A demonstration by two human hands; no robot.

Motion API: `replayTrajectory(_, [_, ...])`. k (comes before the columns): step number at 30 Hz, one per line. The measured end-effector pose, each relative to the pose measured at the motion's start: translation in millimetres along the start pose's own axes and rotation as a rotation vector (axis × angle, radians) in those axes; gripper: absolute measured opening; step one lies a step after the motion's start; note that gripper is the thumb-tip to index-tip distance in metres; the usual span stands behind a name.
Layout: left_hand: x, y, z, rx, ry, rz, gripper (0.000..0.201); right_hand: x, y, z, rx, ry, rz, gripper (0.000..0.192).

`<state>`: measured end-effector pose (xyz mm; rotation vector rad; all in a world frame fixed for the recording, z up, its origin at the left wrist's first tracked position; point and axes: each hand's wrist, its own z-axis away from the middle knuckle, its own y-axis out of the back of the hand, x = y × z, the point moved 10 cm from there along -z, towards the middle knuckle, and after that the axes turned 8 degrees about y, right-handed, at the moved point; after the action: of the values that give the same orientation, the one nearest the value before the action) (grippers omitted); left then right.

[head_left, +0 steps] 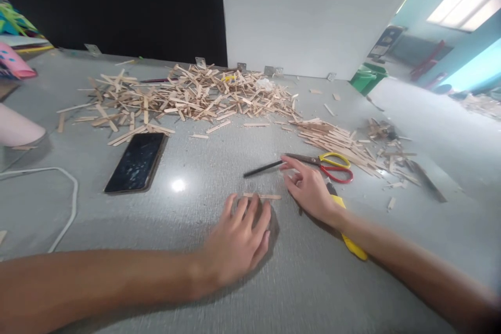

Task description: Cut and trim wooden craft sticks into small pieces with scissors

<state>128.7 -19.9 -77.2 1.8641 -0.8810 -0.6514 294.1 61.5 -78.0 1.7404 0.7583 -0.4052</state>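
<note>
My left hand [240, 237] lies palm down with its fingers spread. Its fingertips rest at a short thin wooden stick [270, 197] on the grey tabletop. My right hand [311, 190] is to the right, thumb and fingers apart, its fingertips touching the near end of a slim black pencil-like rod [260, 169]. Just beyond it lie scissors [335, 168] with one yellow and one red handle loop. Under the right wrist is a yellow-handled tool [355, 248], partly hidden by the forearm.
A big heap of wooden sticks [195, 94] spreads along the back, with a neater stack [336, 141] to its right. A phone [135, 163] and white cable [74, 193] lie left. A flat metal strip [428, 180] is right; a green bin [366, 79] stands beyond.
</note>
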Motion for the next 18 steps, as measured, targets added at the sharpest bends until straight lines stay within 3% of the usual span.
replayTrajectory(6, [-7.2,-14.2,0.5,-0.114,0.050,0.081,0.051,-8.4,-0.3,2.0,-0.047,0.121,0.111,0.030])
replayTrajectory(11, [-6.1,-21.4,-1.0,-0.152,0.015,0.188,0.049,-12.9,9.0,10.1,-0.052,0.226,0.264,0.029])
replayTrajectory(14, [-5.5,-23.6,0.5,-0.154,0.011,0.210,0.050,-9.9,29.0,16.6,-0.046,0.297,0.403,0.035])
replayTrajectory(18, [-8.5,-26.3,3.2,-0.157,0.045,0.206,0.051,0.6,73.6,29.0,-0.072,0.365,0.670,0.045])
